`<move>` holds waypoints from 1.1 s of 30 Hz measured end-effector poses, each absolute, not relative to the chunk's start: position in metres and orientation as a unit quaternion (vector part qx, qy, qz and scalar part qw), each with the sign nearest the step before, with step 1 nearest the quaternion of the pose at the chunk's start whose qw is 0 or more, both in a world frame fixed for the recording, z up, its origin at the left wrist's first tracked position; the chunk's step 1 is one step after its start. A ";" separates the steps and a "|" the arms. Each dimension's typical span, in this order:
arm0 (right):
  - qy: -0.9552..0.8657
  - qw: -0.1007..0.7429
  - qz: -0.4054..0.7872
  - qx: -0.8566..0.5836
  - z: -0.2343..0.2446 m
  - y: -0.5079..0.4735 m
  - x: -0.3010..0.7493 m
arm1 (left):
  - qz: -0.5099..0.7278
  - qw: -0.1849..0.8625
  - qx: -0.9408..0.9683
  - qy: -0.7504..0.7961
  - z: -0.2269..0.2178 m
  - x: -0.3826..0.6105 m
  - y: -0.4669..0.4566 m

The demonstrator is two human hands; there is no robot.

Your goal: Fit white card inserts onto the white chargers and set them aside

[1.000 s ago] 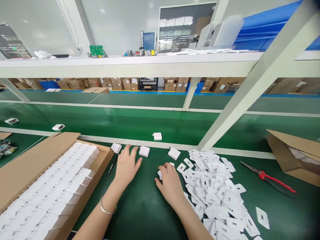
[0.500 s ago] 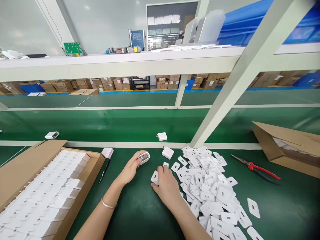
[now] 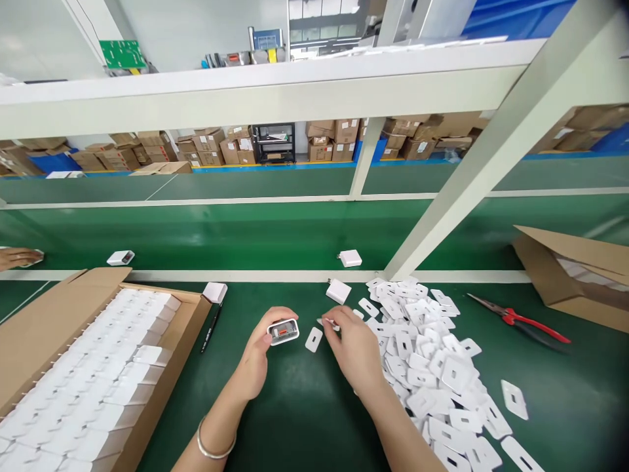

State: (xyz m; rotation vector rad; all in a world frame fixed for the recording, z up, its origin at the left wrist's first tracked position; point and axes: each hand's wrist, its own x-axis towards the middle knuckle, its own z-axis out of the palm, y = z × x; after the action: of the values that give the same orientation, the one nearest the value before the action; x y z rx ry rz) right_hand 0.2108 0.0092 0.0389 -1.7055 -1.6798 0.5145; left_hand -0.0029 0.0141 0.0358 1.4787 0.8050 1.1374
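My left hand point(image 3: 258, 357) is closed around a small white charger body point(image 3: 284, 331), its open end with a red and metal inside turned up toward me. My right hand point(image 3: 354, 351) pinches a thin white cover plate point(image 3: 328, 322) just to the right of the charger. One loose white plate point(image 3: 313, 339) lies on the green mat between my hands. A big heap of the same white plates point(image 3: 422, 354) spreads to the right of my right hand. Another white charger body point(image 3: 339, 290) lies beyond my hands.
An open cardboard box point(image 3: 44, 328) filled with rows of white chargers point(image 3: 98, 373) sits at left, with a black pen point(image 3: 210, 328) beside it. Red-handled pliers point(image 3: 521, 321) and another carton point(image 3: 574, 275) are at right. Single chargers point(image 3: 350, 258) ride the belt. Another person's hand point(image 3: 17, 257) shows far left.
My left hand picked a charger body off the mat and drew it closer, open end up. My right hand lifted a plate from the mat toward it. The view tilted down.
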 end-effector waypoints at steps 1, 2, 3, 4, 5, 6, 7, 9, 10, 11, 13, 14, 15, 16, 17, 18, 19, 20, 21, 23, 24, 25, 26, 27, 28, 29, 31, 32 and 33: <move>-0.617 0.411 0.228 -0.631 0.042 0.009 0.211 | 0.475 0.520 0.621 0.343 0.033 -0.003 0.014; -0.585 0.471 0.272 -0.602 0.045 0.008 0.210 | 0.471 0.513 0.626 0.351 0.031 -0.003 0.014; -0.551 0.515 0.324 -0.571 0.047 0.008 0.209 | 0.464 0.504 0.634 0.358 0.029 -0.003 0.014; -0.521 0.541 0.377 -0.541 0.049 0.007 0.207 | 0.457 0.494 0.643 0.365 0.028 -0.003 0.014; -0.497 0.554 0.426 -0.514 0.049 0.006 0.204 | 0.449 0.486 0.652 0.371 0.027 -0.002 0.014; -0.478 0.558 0.466 -0.493 0.049 0.006 0.201 | 0.442 0.479 0.659 0.376 0.027 -0.002 0.014; -0.460 0.560 0.494 -0.479 0.048 0.005 0.197 | 0.435 0.473 0.665 0.380 0.027 -0.001 0.013; -0.430 0.568 0.523 -0.467 0.045 0.003 0.188 | 0.422 0.465 0.676 0.384 0.027 0.001 0.012; -0.420 0.574 0.527 -0.465 0.043 0.001 0.184 | 0.416 0.462 0.683 0.383 0.028 0.002 0.011; -0.413 0.578 0.528 -0.465 0.042 -0.001 0.180 | 0.412 0.458 0.690 0.380 0.028 0.003 0.010; -0.410 0.588 0.517 -0.469 0.039 -0.004 0.172 | 0.409 0.448 0.702 0.374 0.029 0.006 0.009; -0.413 0.591 0.507 -0.472 0.038 -0.005 0.170 | 0.407 0.443 0.706 0.373 0.029 0.007 0.008; -0.421 0.594 0.494 -0.475 0.037 -0.007 0.168 | 0.407 0.439 0.709 0.373 0.030 0.008 0.008; -0.432 0.595 0.481 -0.477 0.037 -0.008 0.166 | 0.407 0.436 0.709 0.375 0.030 0.009 0.007; -0.444 0.596 0.469 -0.478 0.036 -0.008 0.165 | 0.407 0.435 0.709 0.378 0.029 0.009 0.007; -0.454 0.597 0.458 -0.477 0.036 -0.009 0.164 | 0.409 0.435 0.707 0.379 0.029 0.010 0.007; -0.462 0.597 0.453 -0.474 0.036 -0.009 0.163 | 0.412 0.437 0.704 0.379 0.028 0.010 0.006; -0.464 0.599 0.454 -0.469 0.036 -0.009 0.162 | 0.416 0.441 0.701 0.377 0.027 0.011 0.006; -0.461 0.601 0.463 -0.461 0.036 -0.009 0.162 | 0.422 0.446 0.696 0.373 0.027 0.011 0.006; -0.447 0.599 0.497 -0.441 0.036 -0.008 0.162 | 0.433 0.460 0.685 0.363 0.024 0.011 0.005; -0.440 0.595 0.516 -0.431 0.036 -0.008 0.161 | 0.439 0.468 0.679 0.358 0.024 0.010 0.004; -0.433 0.590 0.532 -0.425 0.035 -0.008 0.162 | 0.444 0.475 0.672 0.354 0.023 0.010 0.004; -0.430 0.583 0.544 -0.423 0.034 -0.008 0.161 | 0.450 0.481 0.666 0.350 0.022 0.010 0.003; -0.430 0.575 0.553 -0.423 0.033 -0.008 0.161 | 0.456 0.485 0.661 0.346 0.022 0.010 0.003; -0.432 0.566 0.560 -0.423 0.032 -0.008 0.161 | 0.462 0.488 0.657 0.342 0.021 0.009 0.003; -0.435 0.556 0.567 -0.424 0.030 -0.008 0.161 | 0.468 0.489 0.654 0.338 0.021 0.009 0.003; -0.441 0.538 0.580 -0.423 0.028 -0.007 0.159 | 0.479 0.485 0.650 0.335 0.021 0.009 0.003; -0.443 0.532 0.586 -0.422 0.028 -0.007 0.159 | 0.483 0.482 0.650 0.334 0.021 0.008 0.003; -0.444 0.528 0.589 -0.422 0.027 -0.007 0.159 | 0.485 0.481 0.649 0.335 0.021 0.008 0.003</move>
State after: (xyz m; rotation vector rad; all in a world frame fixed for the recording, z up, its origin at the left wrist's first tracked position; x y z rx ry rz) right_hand 0.1585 -0.0068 0.0274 -1.0074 -1.0598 1.4064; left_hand 0.0084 0.0034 0.0206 1.5833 0.8170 1.1839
